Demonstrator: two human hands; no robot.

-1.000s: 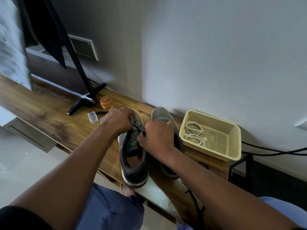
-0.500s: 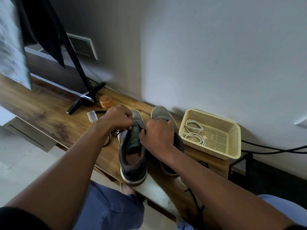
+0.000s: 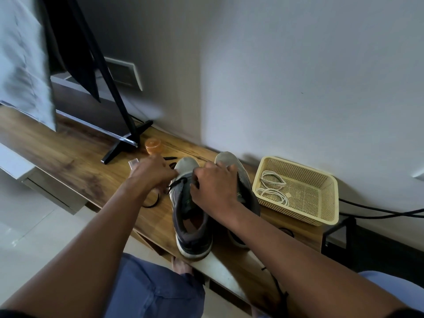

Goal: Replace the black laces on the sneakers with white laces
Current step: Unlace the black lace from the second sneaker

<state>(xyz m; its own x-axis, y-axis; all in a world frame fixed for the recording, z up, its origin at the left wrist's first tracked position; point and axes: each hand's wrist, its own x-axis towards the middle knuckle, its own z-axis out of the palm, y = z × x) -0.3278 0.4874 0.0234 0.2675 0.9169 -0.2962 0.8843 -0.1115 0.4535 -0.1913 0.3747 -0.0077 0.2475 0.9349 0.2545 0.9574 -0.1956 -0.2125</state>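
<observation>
Two grey sneakers stand side by side on a wooden shelf (image 3: 68,161), toes toward the wall. The left sneaker (image 3: 191,228) has a black lace (image 3: 175,183) running out of its upper eyelets to my left hand (image 3: 152,172), which pinches it beside the shoe. More black lace (image 3: 152,203) loops on the wood under that wrist. My right hand (image 3: 214,187) rests on the left sneaker's tongue area, fingers curled, covering much of the right sneaker (image 3: 229,160). White laces (image 3: 273,187) lie coiled in a yellow basket (image 3: 325,216).
A black TV stand leg (image 3: 125,143) and an orange jar (image 3: 153,145) sit left of the shoes. A small clear piece (image 3: 133,163) lies by my left hand. Black cables (image 3: 378,211) run along the wall at right. My knees are below the shelf edge.
My left hand has pulled the black lace out to the left, away from the shoe. My right hand has slid forward over the tongue. The view has shifted slightly.
</observation>
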